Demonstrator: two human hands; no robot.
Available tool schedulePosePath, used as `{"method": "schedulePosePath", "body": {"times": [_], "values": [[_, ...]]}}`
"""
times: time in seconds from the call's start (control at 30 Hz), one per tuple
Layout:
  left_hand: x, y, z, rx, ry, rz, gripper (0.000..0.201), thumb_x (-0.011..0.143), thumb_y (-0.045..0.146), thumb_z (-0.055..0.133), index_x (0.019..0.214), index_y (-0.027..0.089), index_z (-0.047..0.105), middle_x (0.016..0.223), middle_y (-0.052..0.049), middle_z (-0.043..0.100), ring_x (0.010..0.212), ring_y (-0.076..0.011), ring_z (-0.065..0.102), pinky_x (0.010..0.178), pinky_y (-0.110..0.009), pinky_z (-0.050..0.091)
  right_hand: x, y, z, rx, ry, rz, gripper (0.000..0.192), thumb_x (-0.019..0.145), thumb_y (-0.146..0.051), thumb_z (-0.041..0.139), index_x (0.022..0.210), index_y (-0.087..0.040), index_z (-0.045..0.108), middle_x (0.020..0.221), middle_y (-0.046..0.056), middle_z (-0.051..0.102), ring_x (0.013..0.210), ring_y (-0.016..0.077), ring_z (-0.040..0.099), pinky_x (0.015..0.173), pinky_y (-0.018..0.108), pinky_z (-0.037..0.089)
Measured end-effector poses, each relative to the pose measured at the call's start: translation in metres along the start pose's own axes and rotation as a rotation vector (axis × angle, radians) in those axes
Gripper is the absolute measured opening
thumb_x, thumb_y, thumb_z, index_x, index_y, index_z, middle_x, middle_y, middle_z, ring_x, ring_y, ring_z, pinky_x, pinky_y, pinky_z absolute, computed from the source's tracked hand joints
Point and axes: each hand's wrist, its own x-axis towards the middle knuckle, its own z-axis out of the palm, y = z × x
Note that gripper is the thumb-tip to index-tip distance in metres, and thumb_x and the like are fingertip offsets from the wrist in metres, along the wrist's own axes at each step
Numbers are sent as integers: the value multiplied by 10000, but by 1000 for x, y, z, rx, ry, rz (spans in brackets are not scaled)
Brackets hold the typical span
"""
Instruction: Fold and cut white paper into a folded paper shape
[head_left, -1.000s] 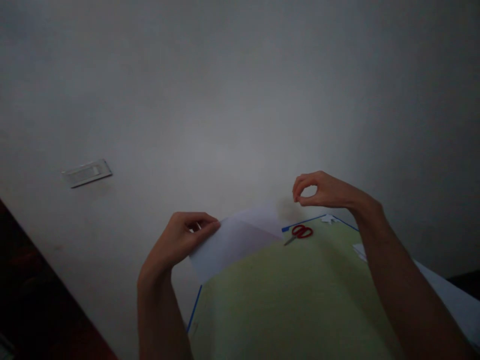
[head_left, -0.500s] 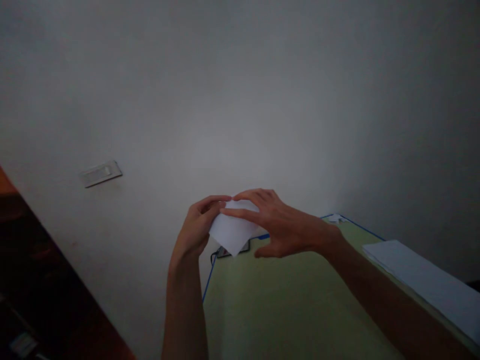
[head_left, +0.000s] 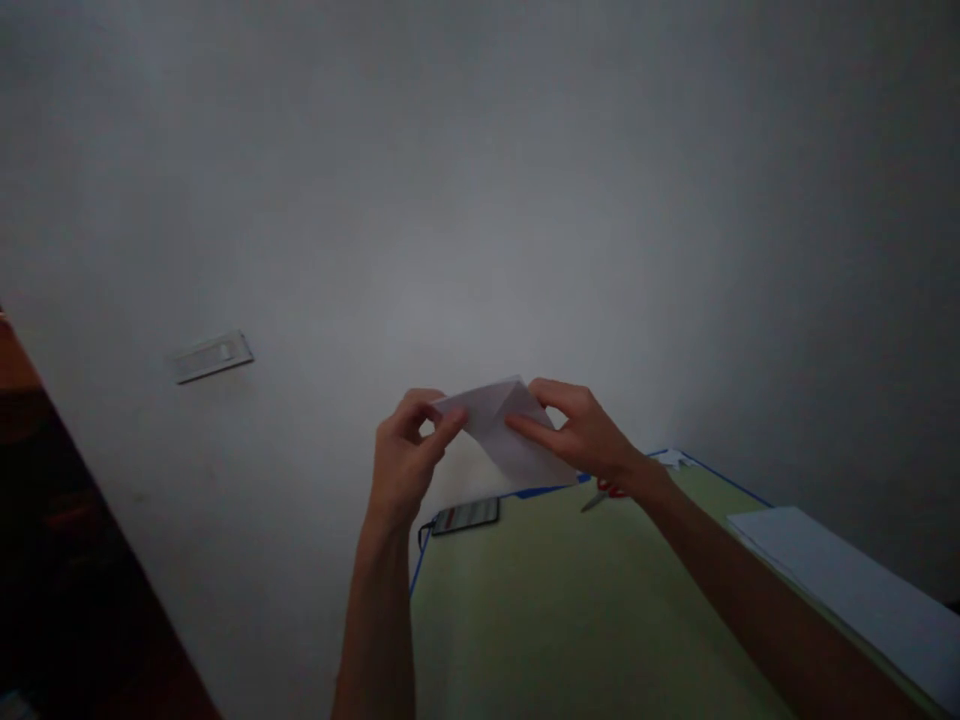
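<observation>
Both hands hold a folded sheet of white paper (head_left: pixel 504 425) in the air above the far edge of the green mat (head_left: pixel 570 610), in front of the pale wall (head_left: pixel 480 200). The left hand (head_left: pixel 409 455) pinches the paper's left corner between thumb and forefinger, the other fingers curled in. The right hand (head_left: pixel 581 432) grips the paper's right side, its thumb lying across the near face and its fingers behind the sheet. Half a second ago the right hand lay spread over the front of the paper and hid most of it; now it has drawn back to the right, so the sheet shows as a flat, pointed shape with a crease running down from its top edge. A second ago the right hand was well apart from the paper, raised with finger and thumb touching, and only the left hand held the sheet, which was larger and less folded. On the mat's far edge a dark phone-like slab (head_left: pixel 465 516) lies below the left hand, and the red scissors (head_left: pixel 606 492) peek out under the right wrist, partly hidden. A stack of white paper (head_left: pixel 847 590) lies at the mat's right side, and a small white scrap (head_left: pixel 673 459) sits at its far corner. A pale wall plate (head_left: pixel 211 356) is fixed to the wall, well left of the mat.
</observation>
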Motion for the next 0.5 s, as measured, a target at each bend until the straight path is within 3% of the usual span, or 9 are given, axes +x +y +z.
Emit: {"method": "schedulePosePath", "body": {"times": [0.07,0.17,0.5], "values": [[1,0,5,-13,13,-25,257,809,401,793,822,171,676,673,29,540,499,-51,404,405,-172,308,2,-2,0,32,-2,13,187,931,-355,674,834,-202,628,805,12,639,752,161,578,689,290,443],[1,0,10,-34,25,-51,240,812,376,792,815,163,681,672,36,551,450,-42,412,379,-186,299,5,-7,-2,82,101,8,183,929,-349,679,820,-209,633,792,7,630,755,161,580,708,300,455],[-1,9,10,-61,8,6,242,807,362,796,769,154,679,702,12,597,459,-54,465,371,-192,341,10,-24,-7,183,263,4,109,902,-269,704,808,-223,675,781,3,649,740,158,597,705,324,487]]}}
